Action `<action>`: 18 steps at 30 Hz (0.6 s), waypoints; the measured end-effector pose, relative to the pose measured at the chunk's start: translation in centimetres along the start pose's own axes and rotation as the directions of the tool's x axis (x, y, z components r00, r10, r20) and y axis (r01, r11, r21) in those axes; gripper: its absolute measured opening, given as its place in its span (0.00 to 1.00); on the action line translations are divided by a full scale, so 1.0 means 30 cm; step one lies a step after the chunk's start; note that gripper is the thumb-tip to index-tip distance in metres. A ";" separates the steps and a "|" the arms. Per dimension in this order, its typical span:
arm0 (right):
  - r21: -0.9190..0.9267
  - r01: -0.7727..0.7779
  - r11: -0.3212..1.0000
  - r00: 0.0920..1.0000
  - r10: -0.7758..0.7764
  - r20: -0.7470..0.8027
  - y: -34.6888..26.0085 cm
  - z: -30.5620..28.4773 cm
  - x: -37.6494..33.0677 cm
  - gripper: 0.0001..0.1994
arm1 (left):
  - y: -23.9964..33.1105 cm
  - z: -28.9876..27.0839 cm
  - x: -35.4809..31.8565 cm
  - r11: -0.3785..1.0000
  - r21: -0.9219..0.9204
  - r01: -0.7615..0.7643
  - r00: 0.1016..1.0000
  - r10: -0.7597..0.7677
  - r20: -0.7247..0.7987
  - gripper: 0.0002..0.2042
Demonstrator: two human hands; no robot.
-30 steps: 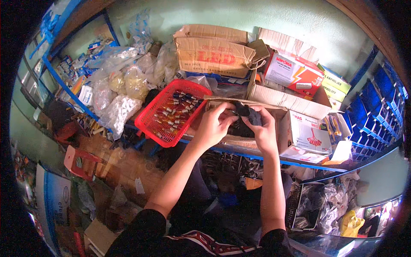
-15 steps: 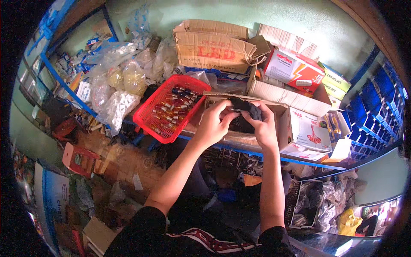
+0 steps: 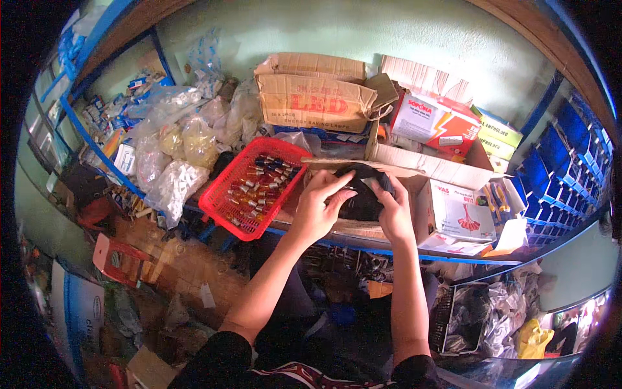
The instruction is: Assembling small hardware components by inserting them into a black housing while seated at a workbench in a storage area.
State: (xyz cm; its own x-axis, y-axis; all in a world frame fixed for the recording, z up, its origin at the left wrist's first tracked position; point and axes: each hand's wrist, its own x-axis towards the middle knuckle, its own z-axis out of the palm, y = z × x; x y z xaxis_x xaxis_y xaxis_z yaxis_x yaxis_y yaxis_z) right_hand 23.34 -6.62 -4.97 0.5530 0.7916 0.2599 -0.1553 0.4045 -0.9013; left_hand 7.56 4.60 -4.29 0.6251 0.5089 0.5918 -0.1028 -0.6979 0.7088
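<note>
A limp black bundle (image 3: pixel 367 174), soft like cloth or thin plastic, is between my two hands above an open cardboard box (image 3: pixel 353 227). My left hand (image 3: pixel 316 206) has its fingers curled, with thumb and forefinger at the bundle's left edge. On the other side my right hand (image 3: pixel 396 212) grips the bundle, thumb toward me. More black material shows in the box below. Just left of the box, a red plastic basket (image 3: pixel 220 217) holds many small amber and dark pieces with metal ends.
A printed brown carton (image 3: pixel 317 104) stands behind the basket. Right of my box is a white-sided carton (image 3: pixel 453 217); a red and white box (image 3: pixel 433 123) sits behind. Clear plastic bags (image 3: pixel 188 146) pile up at left. A blue bar (image 3: pixel 363 243) edges the table.
The view has tilted, so the table and its contents appear lower. The black bundle looks more spread, and my left thumb and forefinger have moved farther apart.
</note>
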 end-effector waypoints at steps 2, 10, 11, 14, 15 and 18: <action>-0.096 0.056 0.994 0.997 -0.052 0.050 0.005 -0.015 0.021 0.09 | 0.017 0.011 0.007 0.992 0.092 -0.089 0.996 0.088 0.007 0.21; -0.192 0.037 0.981 0.997 -0.022 0.078 -0.005 0.006 0.009 0.13 | -0.010 0.012 0.003 0.990 -0.101 0.102 0.987 -0.113 -0.112 0.09; -0.191 0.039 0.981 0.996 -0.024 0.080 -0.005 0.004 0.011 0.13 | -0.028 0.013 0.003 0.981 -0.119 0.154 0.980 -0.166 -0.107 0.07; -0.175 0.063 0.982 0.995 -0.049 0.086 0.000 -0.009 0.011 0.15 | -0.018 0.024 0.024 0.978 -0.031 0.207 0.974 -0.208 -0.089 0.12; -0.177 0.061 0.982 0.996 -0.047 0.082 0.000 -0.012 0.008 0.15 | -0.004 0.022 0.026 0.957 0.068 0.283 0.958 -0.280 -0.058 0.13; -0.182 0.034 0.983 0.997 -0.021 0.073 -0.006 -0.003 0.009 0.15 | 0.006 0.016 0.024 0.952 0.144 0.270 0.963 -0.266 -0.047 0.17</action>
State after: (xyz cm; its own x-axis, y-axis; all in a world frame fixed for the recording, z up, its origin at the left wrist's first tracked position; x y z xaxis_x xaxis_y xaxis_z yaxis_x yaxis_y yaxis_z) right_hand 23.60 -6.53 -4.78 0.4949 0.8144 0.3030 0.0149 0.3407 -0.9400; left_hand 8.36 4.60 -3.92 0.5927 0.6993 0.3997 0.1823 -0.5998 0.7791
